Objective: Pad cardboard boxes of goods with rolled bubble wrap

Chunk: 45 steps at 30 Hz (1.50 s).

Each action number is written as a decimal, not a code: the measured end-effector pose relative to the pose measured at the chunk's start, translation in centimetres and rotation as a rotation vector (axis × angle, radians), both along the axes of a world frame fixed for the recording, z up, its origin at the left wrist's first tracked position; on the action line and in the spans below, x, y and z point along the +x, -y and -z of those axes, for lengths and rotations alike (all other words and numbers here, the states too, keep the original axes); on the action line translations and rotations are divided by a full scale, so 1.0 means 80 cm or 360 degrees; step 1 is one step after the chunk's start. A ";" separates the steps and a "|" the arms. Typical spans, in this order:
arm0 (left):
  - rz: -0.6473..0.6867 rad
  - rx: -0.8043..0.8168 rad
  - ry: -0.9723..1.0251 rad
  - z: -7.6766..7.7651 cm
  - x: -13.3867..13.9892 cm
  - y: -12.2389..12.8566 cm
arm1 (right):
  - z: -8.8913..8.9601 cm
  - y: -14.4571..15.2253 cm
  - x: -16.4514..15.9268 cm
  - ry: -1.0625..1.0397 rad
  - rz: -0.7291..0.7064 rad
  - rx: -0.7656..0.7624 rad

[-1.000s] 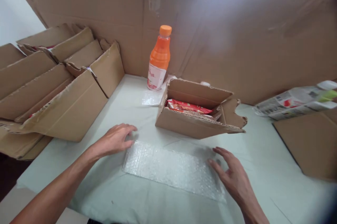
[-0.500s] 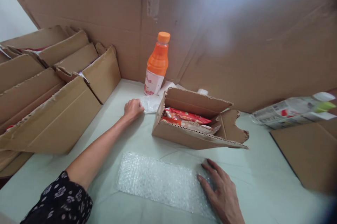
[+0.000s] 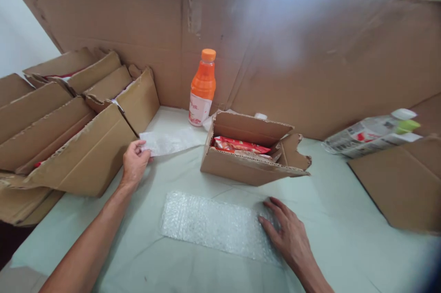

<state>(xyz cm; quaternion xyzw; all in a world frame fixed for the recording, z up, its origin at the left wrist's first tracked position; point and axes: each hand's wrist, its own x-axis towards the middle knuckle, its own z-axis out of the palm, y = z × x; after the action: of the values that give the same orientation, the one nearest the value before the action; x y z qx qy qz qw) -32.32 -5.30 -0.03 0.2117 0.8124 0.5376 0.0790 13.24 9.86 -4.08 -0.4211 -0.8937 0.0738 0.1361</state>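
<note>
My left hand (image 3: 135,160) pinches the left end of a thin, whitish translucent sheet (image 3: 172,140) between thumb and fingers. The sheet stretches rightward, passing in front of an orange drink bottle (image 3: 202,88) toward the cardboard box; its far end is hidden behind the box. My right hand (image 3: 287,233) lies with fingers spread on the right end of a flat piece of bubble wrap (image 3: 210,224). Behind the bubble wrap stands an open cardboard box (image 3: 234,171) containing red snack packets (image 3: 241,145).
Cardboard boxes with dividers (image 3: 82,155) stand at the left. A clear bottle (image 3: 368,132) lies at the right against a cardboard piece (image 3: 399,183). A tall cardboard wall (image 3: 292,54) closes the back of the pale green table (image 3: 179,265). A white cap shows behind the open box.
My left hand has moved left and toward me, drawing the whitish sheet out longer across the table. My right hand stays on the bubble wrap. The view has tilted up slightly.
</note>
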 end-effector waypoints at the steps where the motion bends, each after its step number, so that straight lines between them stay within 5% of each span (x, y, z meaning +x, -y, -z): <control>1: -0.0002 -0.0028 -0.0011 -0.001 -0.001 0.006 | -0.003 0.003 0.000 0.0014 0.0034 -0.0015; 7: 0.0079 -0.0362 -0.0409 -0.022 0.022 0.052 | -0.023 0.028 0.011 0.0068 0.0114 -0.0154; 12: 0.0800 -0.0837 -0.0670 -0.010 0.099 0.096 | -0.030 0.052 0.015 0.0025 0.0085 -0.0200; 16: 0.1000 -0.1048 -0.0808 0.000 0.137 0.101 | -0.037 0.057 0.022 -0.0038 0.0118 -0.0217; 20: 0.0938 -0.0861 -0.0744 -0.022 0.142 0.069 | -0.052 0.034 0.011 -0.0237 0.0164 -0.0275; 24: 0.0870 -0.0527 -0.0438 -0.040 0.150 0.002 | -0.066 -0.012 -0.033 -0.0498 0.0118 -0.0500; 30: 0.0907 -0.0277 -0.0192 -0.022 0.159 -0.099 | -0.067 -0.078 -0.100 -0.0550 0.0204 -0.0652; 34: 0.0854 -0.0295 -0.0164 -0.016 0.150 -0.127 | -0.064 -0.101 -0.120 -0.0555 0.0211 -0.0662; 37: 0.0870 -0.0372 -0.0178 -0.019 0.137 -0.096 | -0.064 -0.094 -0.094 -0.0545 0.0203 -0.0704; 41: 0.0998 -0.0778 -0.0662 -0.018 0.126 0.017 | -0.062 -0.041 -0.007 -0.0272 0.0027 -0.0575; 45: 0.1028 -0.1034 -0.0804 -0.005 0.140 0.109 | -0.051 0.034 0.048 -0.0041 -0.0068 -0.0411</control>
<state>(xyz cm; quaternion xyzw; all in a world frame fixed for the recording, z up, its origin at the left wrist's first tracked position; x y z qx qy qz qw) -21.14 -14.02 0.40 0.5391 0.8243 0.1381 0.1040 17.06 7.11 0.04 -0.4150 -0.8837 0.1966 0.0906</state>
